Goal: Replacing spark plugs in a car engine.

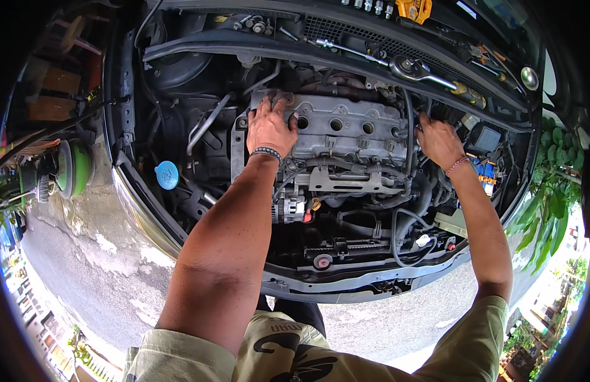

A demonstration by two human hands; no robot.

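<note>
My left hand [272,125] lies palm down on the left end of a grey metal valve cover [318,107], its thumb beside the first of the round plug holes. Nothing shows in that hand. At the cover's other end, my right hand [440,138] reaches down with bent fingers next to a black hose [409,129]. Its fingertips are partly hidden, so I cannot tell whether they grip anything. A metal bracket [357,180] and a corrugated wiring conduit [330,162] run along the cover's near side. Below my left wrist sits the alternator [291,210].
A ratchet wrench [412,69] with a long extension lies across the cowl, among loose bolts [258,25] and several sockets [378,7]. The blue washer-fluid cap [167,175] is at left, the car battery [486,172] at right. The radiator support [342,286] borders the near side.
</note>
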